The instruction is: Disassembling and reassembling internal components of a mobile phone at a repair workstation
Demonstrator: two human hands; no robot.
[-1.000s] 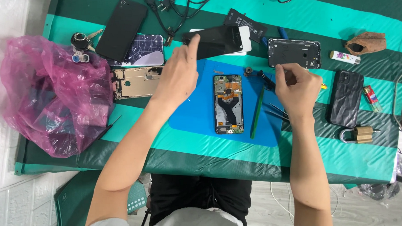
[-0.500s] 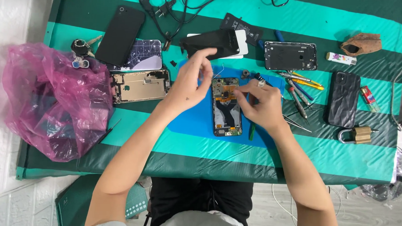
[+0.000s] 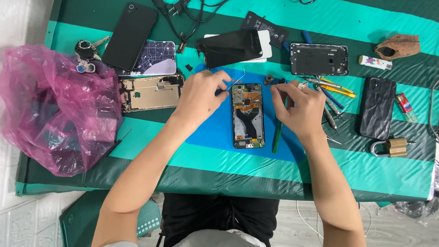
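Head view looks straight down on a tabletop (image 3: 296, 176) covered in green and teal striped cloth, with a pale tiled floor at its near edge and a white tiled wall surface on the left. A blue mat (image 3: 214, 133) lies at the centre and serves as landmark. On the mat lies an opened phone (image 3: 248, 115), back removed, long axis running away from the person. The left hand (image 3: 201, 95) sits at the phone's upper left corner, fingers pinched on something thin and pale that I cannot tell apart from a wire or tweezers. The right hand (image 3: 299, 107) sits just right of the phone's top, fingers curled together over a small item that is hidden. A green pry tool (image 3: 277, 136) lies on the mat just right of the phone.

Left of the mat: a gold phone frame (image 3: 152, 92), then a pink plastic bag (image 3: 57, 111) overhanging the tabletop's left edge. Beyond the mat: a detached black screen (image 3: 230, 49), a dark phone shell (image 3: 319, 59) and tangled black cables (image 3: 185, 3). Right of the mat: screwdrivers (image 3: 329, 89), a black phone case (image 3: 376, 106) and a brass padlock (image 3: 393, 146).

Open cloth lies between the mat and the near edge; the far and right sides are crowded.
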